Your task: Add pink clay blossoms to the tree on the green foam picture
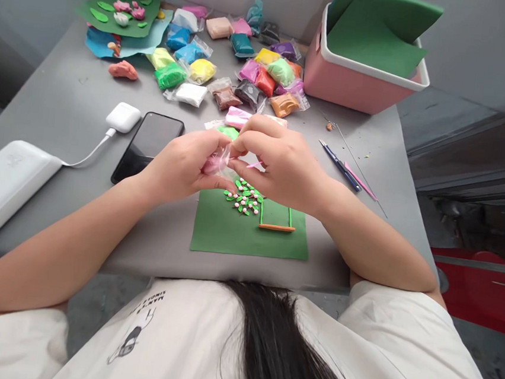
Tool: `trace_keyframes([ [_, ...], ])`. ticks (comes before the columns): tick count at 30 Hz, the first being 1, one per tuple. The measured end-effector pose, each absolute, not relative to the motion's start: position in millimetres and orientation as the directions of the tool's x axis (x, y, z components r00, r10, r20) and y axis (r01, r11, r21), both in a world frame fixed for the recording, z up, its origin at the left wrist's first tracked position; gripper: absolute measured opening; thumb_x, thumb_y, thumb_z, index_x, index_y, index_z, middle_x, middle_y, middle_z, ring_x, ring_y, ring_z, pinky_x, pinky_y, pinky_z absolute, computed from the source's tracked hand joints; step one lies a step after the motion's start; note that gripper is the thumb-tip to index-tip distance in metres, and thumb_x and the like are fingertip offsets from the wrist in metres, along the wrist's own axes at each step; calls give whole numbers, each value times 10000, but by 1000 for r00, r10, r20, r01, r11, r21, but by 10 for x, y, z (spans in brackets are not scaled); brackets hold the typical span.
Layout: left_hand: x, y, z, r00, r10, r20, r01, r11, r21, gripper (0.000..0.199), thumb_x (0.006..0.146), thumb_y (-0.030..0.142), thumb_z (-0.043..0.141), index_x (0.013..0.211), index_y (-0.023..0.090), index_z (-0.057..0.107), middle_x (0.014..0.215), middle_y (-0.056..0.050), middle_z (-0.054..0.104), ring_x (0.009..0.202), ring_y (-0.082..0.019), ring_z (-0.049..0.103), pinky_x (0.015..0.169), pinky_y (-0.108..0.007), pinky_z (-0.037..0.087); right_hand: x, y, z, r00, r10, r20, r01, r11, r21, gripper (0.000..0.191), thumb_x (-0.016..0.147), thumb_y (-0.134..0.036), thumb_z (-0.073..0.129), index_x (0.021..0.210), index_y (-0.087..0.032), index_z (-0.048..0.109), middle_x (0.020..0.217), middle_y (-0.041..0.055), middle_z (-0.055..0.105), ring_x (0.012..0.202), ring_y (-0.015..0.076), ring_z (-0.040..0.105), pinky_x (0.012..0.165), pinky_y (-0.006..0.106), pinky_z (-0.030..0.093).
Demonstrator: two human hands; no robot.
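My left hand (179, 161) is closed around a clear plastic bag of pink clay (216, 161). At the bag's edge, the fingers of my right hand (284, 163) are pinched on the plastic. A thin pink strip (255, 165) shows by my right fingers; whether they hold it is unclear. Below both hands lies a green sheet (225, 237). It bears a cluster of green leaves with pale pink dots (245, 201), and two green lines run down to an orange bar (276, 227). My hands cover the sheet's upper part.
Several bagged clays (242, 44) lie across the back. A pink bin (356, 80) with green sheets stands back right. To the right lie a dark blue pen (339, 165) and a pink tool (360, 181); to the left, a phone (150, 141) and a white power bank (9, 190).
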State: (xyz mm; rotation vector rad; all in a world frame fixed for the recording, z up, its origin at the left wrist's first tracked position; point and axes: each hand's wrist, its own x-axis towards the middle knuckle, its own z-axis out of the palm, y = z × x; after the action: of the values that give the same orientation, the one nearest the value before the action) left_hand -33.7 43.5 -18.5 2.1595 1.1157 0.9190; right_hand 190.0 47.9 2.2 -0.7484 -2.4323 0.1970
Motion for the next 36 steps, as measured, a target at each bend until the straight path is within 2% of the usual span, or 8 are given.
trace_keyframes([
  [8,-397,468,-328,570,695,439,484,-715,505,678,922,848,528,1070,203,675,833,-50,655,743,-220,586,729,-354,488,1907,441,17,-748,536,392,545,833,-97,148,1018,-116,435,1025,-185,565,1019,66,589,735,134,437,595,272,262],
  [13,-384,463,-364,581,639,504,474,-769,429,592,1015,770,426,1009,209,615,760,-34,596,687,-219,558,634,-353,420,1906,483,-37,-750,519,411,525,844,-108,185,979,-93,426,1023,-184,580,998,54,605,718,132,451,610,283,317],
  [17,-378,441,-326,570,679,462,495,-733,467,541,1011,757,458,942,236,584,714,-16,569,651,-218,538,620,-352,389,1897,519,35,-642,550,535,432,835,-340,133,1032,-170,492,947,-212,585,937,33,640,799,153,574,706,320,479],
  [20,-370,420,-271,527,776,345,565,-624,540,488,960,718,587,995,234,630,710,-4,592,661,-225,571,670,-347,412,1910,539,183,-379,716,587,336,697,-633,254,1083,-430,565,932,-229,600,940,43,681,832,160,651,696,311,550],
  [22,-379,423,-249,471,835,284,620,-542,567,465,909,691,679,1035,244,650,704,-3,589,694,-243,582,706,-350,416,1930,554,266,-271,786,555,283,616,-735,391,1033,-610,603,939,-233,645,946,54,714,823,160,689,661,300,571],
  [29,-550,530,-269,451,876,173,789,-481,381,403,867,591,765,1019,237,646,845,-78,602,878,-299,483,885,-403,430,1940,609,239,-386,837,387,178,480,-859,529,928,-742,667,1006,-229,769,815,42,764,634,128,644,537,287,542],
  [33,-580,506,-318,490,869,68,829,-489,271,320,881,470,720,1049,200,683,985,-130,637,1015,-374,576,976,-475,470,1933,617,217,-442,807,391,102,478,-872,433,828,-623,855,888,-198,794,727,32,743,686,161,689,606,314,614],
  [36,-559,473,-374,470,881,53,854,-469,225,415,873,521,720,1084,163,715,1068,-178,653,1102,-430,593,1037,-536,463,1935,604,229,-443,802,401,86,484,-871,306,811,-479,908,899,-202,813,812,44,776,777,186,742,691,339,656],
])
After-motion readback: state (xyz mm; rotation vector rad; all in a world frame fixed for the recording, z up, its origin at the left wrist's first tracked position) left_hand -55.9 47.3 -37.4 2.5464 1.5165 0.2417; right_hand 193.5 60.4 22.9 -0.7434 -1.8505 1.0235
